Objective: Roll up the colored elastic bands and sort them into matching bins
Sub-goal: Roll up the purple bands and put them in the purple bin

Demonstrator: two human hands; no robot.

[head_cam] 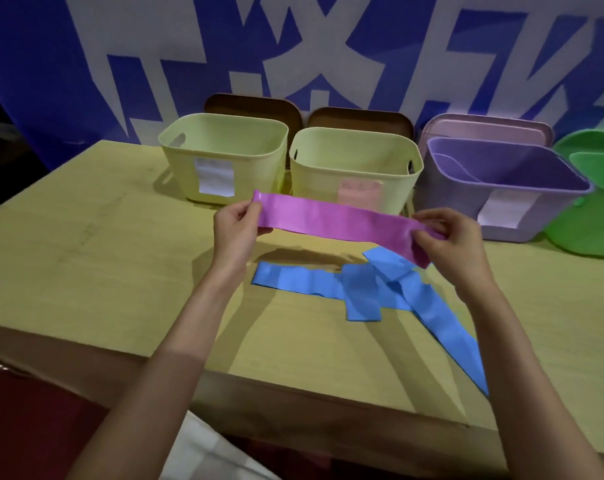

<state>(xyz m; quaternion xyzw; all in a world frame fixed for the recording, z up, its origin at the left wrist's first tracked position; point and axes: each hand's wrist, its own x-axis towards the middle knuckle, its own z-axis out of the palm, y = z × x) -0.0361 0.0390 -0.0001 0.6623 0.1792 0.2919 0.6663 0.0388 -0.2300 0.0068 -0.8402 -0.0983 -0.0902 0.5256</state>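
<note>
A pale wooden counter point(85, 244) spreads beneath and to the left of the hands. Beyond them hangs a blue banner point(328, 46) with large white shapes. Two brown lids point(252, 105) lean against it.

You're sitting at a staged demo or data-collection setup, not a home: plain wooden table point(96, 244), a blue-and-white printed banner point(328, 46) hanging right behind it, labelled plastic bins point(224, 157) lining up along the back edge.

Glossy pink band point(331, 216), wood-grain table point(85, 237)
</note>
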